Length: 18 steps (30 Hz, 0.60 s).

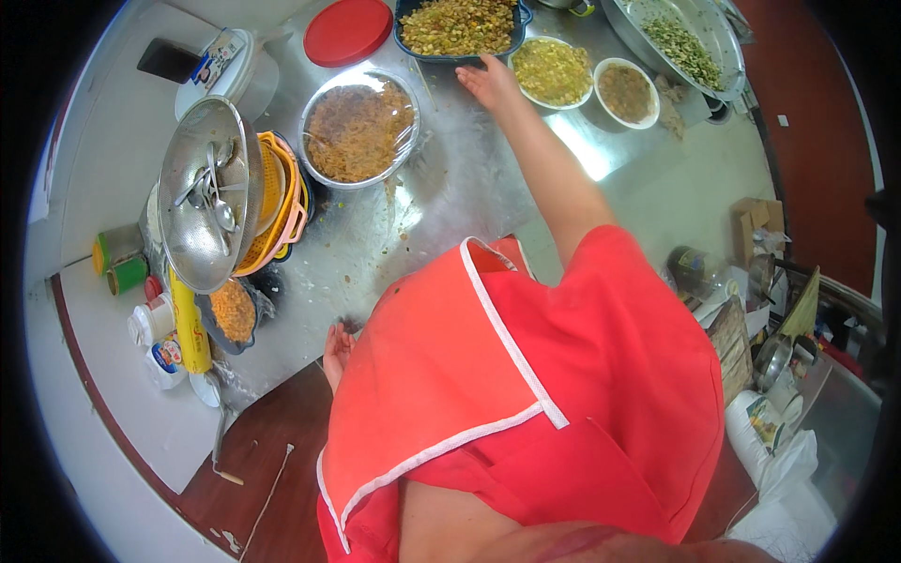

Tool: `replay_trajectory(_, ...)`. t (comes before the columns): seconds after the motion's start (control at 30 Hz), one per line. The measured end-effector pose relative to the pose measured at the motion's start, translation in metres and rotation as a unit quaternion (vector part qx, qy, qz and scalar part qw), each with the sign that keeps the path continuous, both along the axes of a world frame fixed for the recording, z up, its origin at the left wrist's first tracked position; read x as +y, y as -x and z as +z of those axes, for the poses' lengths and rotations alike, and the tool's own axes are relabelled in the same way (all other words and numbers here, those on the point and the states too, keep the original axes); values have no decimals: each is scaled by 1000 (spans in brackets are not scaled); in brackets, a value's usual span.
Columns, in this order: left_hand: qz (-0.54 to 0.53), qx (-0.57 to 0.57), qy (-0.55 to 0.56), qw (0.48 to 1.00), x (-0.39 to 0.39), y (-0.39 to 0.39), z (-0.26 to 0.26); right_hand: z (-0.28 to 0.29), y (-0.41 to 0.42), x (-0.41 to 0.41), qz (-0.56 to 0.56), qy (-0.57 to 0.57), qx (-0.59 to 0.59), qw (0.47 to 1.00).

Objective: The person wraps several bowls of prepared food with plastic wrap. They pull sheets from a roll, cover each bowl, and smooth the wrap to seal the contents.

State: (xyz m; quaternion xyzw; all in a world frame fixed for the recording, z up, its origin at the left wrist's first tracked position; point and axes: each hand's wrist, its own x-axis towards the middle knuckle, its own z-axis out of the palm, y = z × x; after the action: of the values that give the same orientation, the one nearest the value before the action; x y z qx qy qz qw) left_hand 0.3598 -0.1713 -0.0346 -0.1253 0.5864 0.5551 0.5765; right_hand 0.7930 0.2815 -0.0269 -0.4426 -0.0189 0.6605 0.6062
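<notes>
My right hand (483, 82) reaches across the steel table, fingers spread, just in front of a dark blue tub (461, 58) heaped with a chopped, cooked-looking filling. Whether it touches the tub's rim I cannot tell. Nothing shows in that hand. Beside it stands a white bowl of yellowish-green chopped food (551, 72). A smaller white bowl of brownish food (626, 93) is farther right. Low by the table's front edge is my left hand (339, 352), its fingers loosely curved and apart, partly hidden by my red apron. A film-covered steel bowl of brown shredded food (360, 130) sits left of centre.
Stacked colanders (271, 204) carry a steel strainer (190, 204) with several spoons. Behind are a lidded white bucket (260, 81) and a red lid (348, 32). A large metal basin (735, 74) occupies the far right. A yellow film box (188, 324) and orange food (234, 310) are at left.
</notes>
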Motion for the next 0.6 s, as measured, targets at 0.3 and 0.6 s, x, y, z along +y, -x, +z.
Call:
replay_trajectory(0.3,45,17,7,999,-6,-38,16,-8,2,35,26,28,6,999)
replay_trajectory(0.6,60,33,34,997,-14,-56,32,-6,-12,34,43,55,60,996)
